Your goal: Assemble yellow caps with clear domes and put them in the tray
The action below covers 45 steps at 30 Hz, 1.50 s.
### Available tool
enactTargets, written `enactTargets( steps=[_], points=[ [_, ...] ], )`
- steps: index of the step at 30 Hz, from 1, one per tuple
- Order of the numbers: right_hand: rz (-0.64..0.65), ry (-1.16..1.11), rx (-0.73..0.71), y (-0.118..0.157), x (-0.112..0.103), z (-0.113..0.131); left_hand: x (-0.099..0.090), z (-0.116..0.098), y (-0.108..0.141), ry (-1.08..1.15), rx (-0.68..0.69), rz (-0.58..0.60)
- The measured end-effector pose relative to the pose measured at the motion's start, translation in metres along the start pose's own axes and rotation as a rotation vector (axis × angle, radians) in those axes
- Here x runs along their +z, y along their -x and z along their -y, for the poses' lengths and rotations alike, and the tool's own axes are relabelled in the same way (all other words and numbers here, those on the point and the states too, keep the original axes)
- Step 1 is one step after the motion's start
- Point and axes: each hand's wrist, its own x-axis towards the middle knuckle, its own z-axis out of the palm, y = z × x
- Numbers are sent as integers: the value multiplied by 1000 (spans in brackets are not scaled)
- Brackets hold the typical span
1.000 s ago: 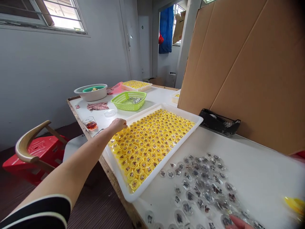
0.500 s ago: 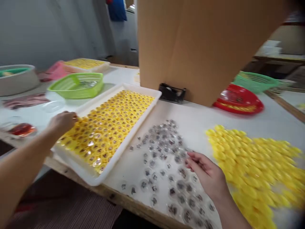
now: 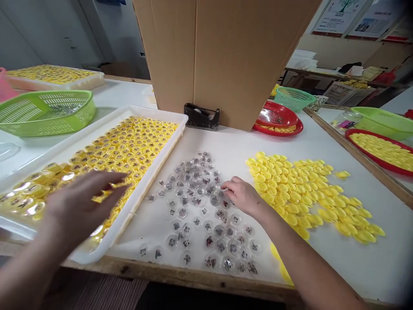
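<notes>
My left hand, blurred, hovers over the white tray with thumb and fingers apart and nothing between them. Rows of round yellow caps with clear, printed tops fill much of the tray. Some at its left end sit tilted or piled. My right hand reaches to the loose clear plastic discs on the table, its fingertips pinched on one at the right edge of the group. The discs carry small dark printed figures. Past my right forearm spread plain yellow caps, overlapping in a loose layer.
A cardboard sheet stands upright behind a black tape dispenser. Green basket sits at left, near another filled tray. Red plates and a mint basket stand at back right. A wooden strip edges the table.
My left hand has come away from the tray's left side and moved right, fingers now spread. My right hand stays by the clear discs, now more closed. The view has turned right.
</notes>
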Motion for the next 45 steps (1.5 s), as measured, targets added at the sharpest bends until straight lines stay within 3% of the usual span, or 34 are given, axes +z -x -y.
enactTargets(
  steps=[2,4,7,11,20,27,33,41,45],
  points=[
    [20,22,-21,-4,5,6,24,-42,17,193,104,127],
    [26,48,-34,-7,6,10,50,-67,31,301,128,252],
    [20,90,-49,-9,4,13,82,-86,41,352,93,364],
    [26,140,-78,-13,2,15,103,-99,47,377,69,452],
    [27,183,-132,-23,17,27,126,-112,41,297,44,485],
    [14,122,-159,-20,14,11,141,-133,28,97,183,553],
    [19,96,-240,-24,16,16,143,-130,44,129,222,495],
    [8,74,-269,-33,18,24,142,-121,53,211,144,399],
    [19,87,-267,-33,18,24,145,-124,53,223,239,384]
  ],
)
